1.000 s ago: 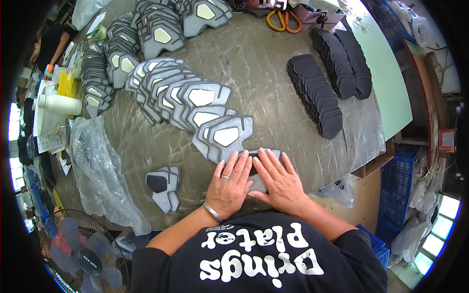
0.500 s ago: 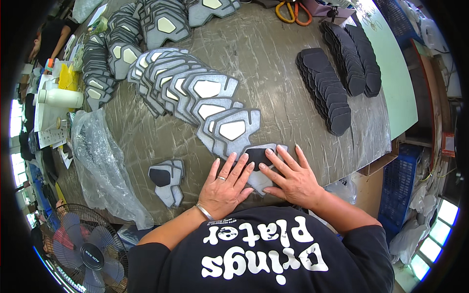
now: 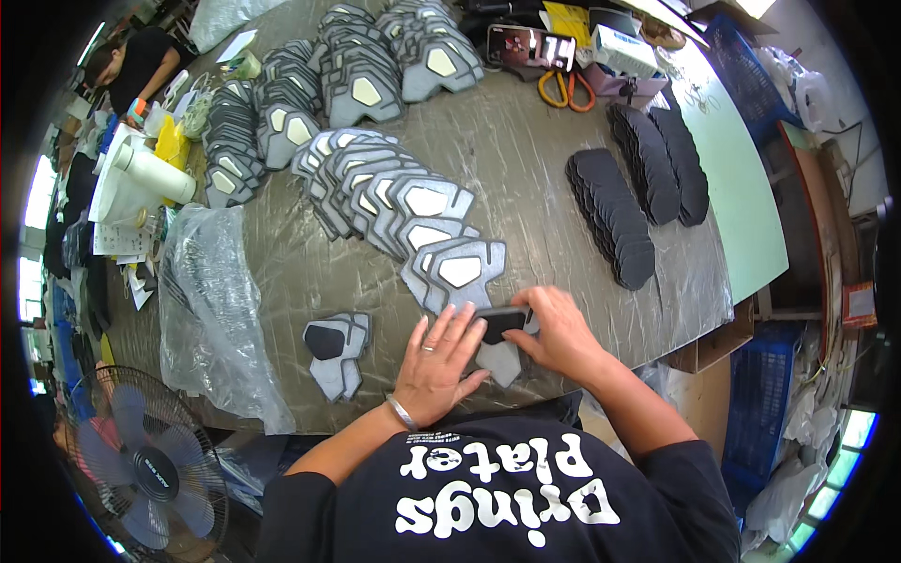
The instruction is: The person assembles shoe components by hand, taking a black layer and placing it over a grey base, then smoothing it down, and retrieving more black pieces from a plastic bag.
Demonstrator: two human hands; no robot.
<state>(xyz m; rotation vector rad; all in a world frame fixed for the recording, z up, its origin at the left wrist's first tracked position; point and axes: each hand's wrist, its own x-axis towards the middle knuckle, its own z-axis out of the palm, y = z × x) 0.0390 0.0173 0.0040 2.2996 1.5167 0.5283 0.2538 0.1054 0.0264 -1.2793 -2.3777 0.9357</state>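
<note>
Close to my body on the table is a grey shaped pad (image 3: pixel 498 362) with a black patch (image 3: pixel 502 326) on its upper part. My right hand (image 3: pixel 563 330) pinches the black patch at its right end, thumb on the near side and fingers over the far edge. Stretched out flat, my left hand (image 3: pixel 435 368) rests along the left side of the pad, fingertips by the patch. Left of it lie two overlapping grey pads (image 3: pixel 340 375), the top one bearing a black patch (image 3: pixel 325 340). A fanned row of grey pads with white centres (image 3: pixel 461 270) runs up from my fingertips.
Stacked black oval pieces (image 3: pixel 610 216) lie on the right. More grey pad stacks (image 3: pixel 361 89) stand at the back. Scissors (image 3: pixel 566 91) and a phone (image 3: pixel 531 47) sit at the far edge. Plastic sheeting (image 3: pixel 216 319), a white bottle (image 3: pixel 155 174) and a fan (image 3: pixel 155 469) are left.
My right hand has gone from lying flat with fingers spread to pinching the black patch's right end. My left hand stays flat beside the pad. The view has shifted, showing more of the back.
</note>
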